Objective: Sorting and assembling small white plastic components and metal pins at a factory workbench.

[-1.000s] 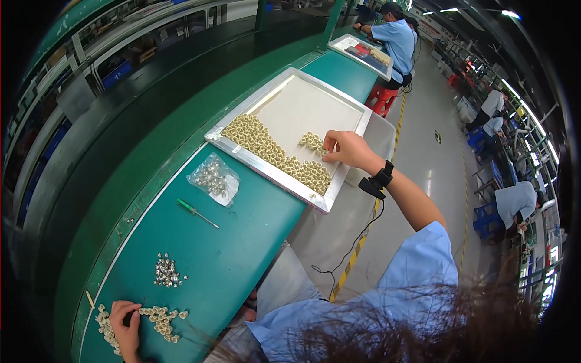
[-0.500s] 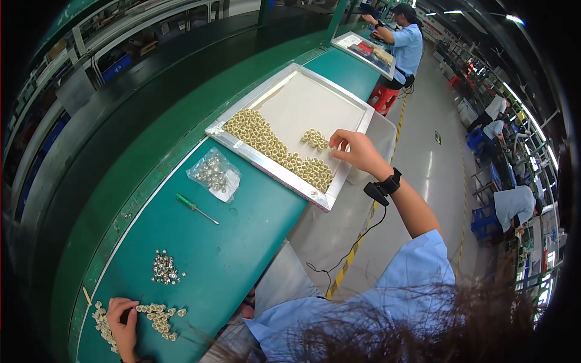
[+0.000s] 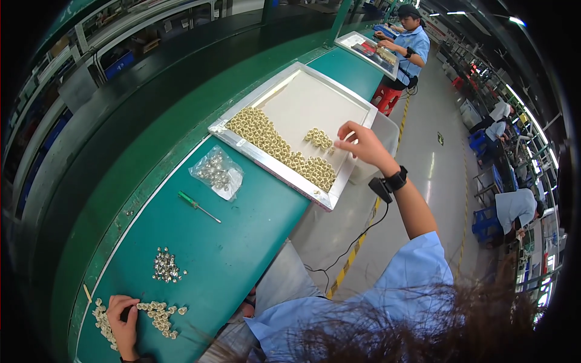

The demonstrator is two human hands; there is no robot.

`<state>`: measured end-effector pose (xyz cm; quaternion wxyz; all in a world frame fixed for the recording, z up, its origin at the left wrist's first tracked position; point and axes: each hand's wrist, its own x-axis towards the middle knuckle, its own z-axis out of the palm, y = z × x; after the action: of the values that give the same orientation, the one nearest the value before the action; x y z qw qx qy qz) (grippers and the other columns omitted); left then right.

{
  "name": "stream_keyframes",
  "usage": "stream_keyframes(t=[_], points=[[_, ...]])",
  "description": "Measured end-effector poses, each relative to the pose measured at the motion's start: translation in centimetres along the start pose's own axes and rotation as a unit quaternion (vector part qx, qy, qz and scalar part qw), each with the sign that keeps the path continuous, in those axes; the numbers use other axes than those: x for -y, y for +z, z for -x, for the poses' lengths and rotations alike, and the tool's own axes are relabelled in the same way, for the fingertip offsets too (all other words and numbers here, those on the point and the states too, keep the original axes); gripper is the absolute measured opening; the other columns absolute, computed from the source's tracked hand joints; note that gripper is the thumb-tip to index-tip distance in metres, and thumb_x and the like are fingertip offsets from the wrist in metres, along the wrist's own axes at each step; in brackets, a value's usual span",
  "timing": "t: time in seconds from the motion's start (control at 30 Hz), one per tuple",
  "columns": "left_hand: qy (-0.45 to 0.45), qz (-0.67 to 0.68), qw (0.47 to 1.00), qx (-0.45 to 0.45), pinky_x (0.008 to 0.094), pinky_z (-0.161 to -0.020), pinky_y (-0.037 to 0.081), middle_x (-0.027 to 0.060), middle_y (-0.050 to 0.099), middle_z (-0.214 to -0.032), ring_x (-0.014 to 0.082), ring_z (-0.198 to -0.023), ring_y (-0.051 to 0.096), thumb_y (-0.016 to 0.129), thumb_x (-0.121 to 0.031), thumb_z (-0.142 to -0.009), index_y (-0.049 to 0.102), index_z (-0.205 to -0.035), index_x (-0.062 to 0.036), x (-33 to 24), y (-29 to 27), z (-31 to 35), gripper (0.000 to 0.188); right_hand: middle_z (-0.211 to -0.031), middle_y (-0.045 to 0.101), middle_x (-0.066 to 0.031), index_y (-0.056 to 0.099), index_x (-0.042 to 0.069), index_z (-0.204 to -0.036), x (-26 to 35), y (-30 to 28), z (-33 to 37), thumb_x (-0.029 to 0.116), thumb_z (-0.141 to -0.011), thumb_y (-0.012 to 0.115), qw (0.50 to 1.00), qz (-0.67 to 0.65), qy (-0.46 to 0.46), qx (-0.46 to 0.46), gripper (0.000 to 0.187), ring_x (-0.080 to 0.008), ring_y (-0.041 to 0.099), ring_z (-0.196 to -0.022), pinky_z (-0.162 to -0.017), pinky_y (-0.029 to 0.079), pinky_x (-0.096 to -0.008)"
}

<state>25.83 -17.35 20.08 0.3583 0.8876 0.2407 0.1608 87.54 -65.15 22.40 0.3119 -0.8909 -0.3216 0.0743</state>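
Note:
My left hand (image 3: 123,323) rests on the green tabletop, fingers curled and thumb bent in toward them. Its fingertips meet the end of a group of small cream-coloured round parts (image 3: 161,317); whatever they pinch is too small to make out. More cream parts (image 3: 103,323) lie on that hand's other side. My right hand (image 3: 367,147) hovers over the right side of a metal-framed tray (image 3: 263,158), its thumb and fingers apart. Just beside its fingertips sits a small cluster of cream parts (image 3: 318,138). A large packed group of them (image 3: 266,142) covers the tray's near side.
A clear bag of silver parts (image 3: 216,172), a green-handled screwdriver (image 3: 198,206) and a loose pile of silver parts (image 3: 166,266) lie on the tabletop. A cable hangs from my right wristband (image 3: 390,183). A co-worker (image 3: 414,48) sits by another tray (image 3: 369,53) farther along.
My right hand has drawn slightly right from the small cluster, its fingers spreading apart. The left hand has stayed put. The co-worker has turned and moved their arms toward their tray.

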Motion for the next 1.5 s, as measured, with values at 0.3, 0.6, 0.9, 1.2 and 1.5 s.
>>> stream_keyframes(t=[0.3, 0.6, 0.9, 1.2, 1.5], points=[[0.004, 0.006, 1.0, 0.008, 0.0396, -0.09, 0.051, 0.0138, 0.073, -0.101, 0.0306, -0.102, 0.065, 0.076, 0.001, -0.09, 0.083, -0.104, 0.0006, -0.5, -0.1, 0.1, 0.016, -0.133, 0.068, -0.0155, 0.069, 0.006, -0.152, 0.5, 2.4, -4.8, 0.04, -0.122, 0.058, 0.99, -0.04, 0.05, 0.127, 0.047, -0.018, 0.075, -0.097, -0.075, 0.068, -0.0339], [0.002, 0.007, 1.0, 0.003, 0.0403, -0.09, 0.051, 0.0138, 0.073, -0.1, 0.0308, -0.101, 0.065, 0.076, 0.002, -0.089, 0.083, -0.104, 0.0009, -0.6, -1.1, 0.9, 0.017, -0.131, 0.068, -0.014, 0.067, 0.006, -0.155, 4.8, 4.8, -4.7, 0.034, -0.124, 0.055, 0.984, -0.053, -0.053, 0.16, 0.044, -0.0185, 0.073, -0.099, -0.08, 0.069, -0.0336], [0.022, 0.002, 1.0, 0.01, 0.0405, -0.09, 0.051, 0.0138, 0.074, -0.101, 0.0309, -0.102, 0.066, 0.076, 0.003, -0.088, 0.083, -0.105, 0.0007, 0.4, -2.1, 0.8, 0.019, -0.127, 0.073, -0.011, 0.068, 0.004, -0.155, 5.6, 3.3, -5.2, 0.031, -0.124, 0.056, 0.99, -0.07, 0.011, 0.126, 0.044, -0.018, 0.074, -0.108, -0.089, 0.067, -0.0352], [0.045, -0.006, 0.999, 0.015, 0.0421, -0.094, 0.054, 0.0124, 0.077, -0.105, 0.0317, -0.104, 0.068, 0.079, 0.0, -0.09, 0.084, -0.108, -0.0012, 4.5, -5.1, 3.6, 0.019, -0.134, 0.076, -0.0142, 0.072, 0.0, -0.15, 9.6, 8.3, -5.5, 0.031, -0.123, 0.059, 0.977, -0.001, -0.138, 0.163, 0.043, -0.0205, 0.076, -0.114, -0.097, 0.065, -0.0375], [0.112, -0.008, 0.992, 0.051, 0.0426, -0.104, 0.049, 0.0061, 0.083, -0.112, 0.0277, -0.108, 0.071, 0.076, -0.006, -0.101, 0.087, -0.119, -0.0087, 10.8, -12.1, 8.8, 0.021, -0.138, 0.073, -0.0105, 0.067, 0.007, -0.157, 30.4, 15.3, 14.8, 0.01, -0.11, 0.069, 0.978, -0.005, -0.205, 0.03, 0.047, -0.0202, 0.069, -0.115, -0.096, 0.057, -0.0372]])
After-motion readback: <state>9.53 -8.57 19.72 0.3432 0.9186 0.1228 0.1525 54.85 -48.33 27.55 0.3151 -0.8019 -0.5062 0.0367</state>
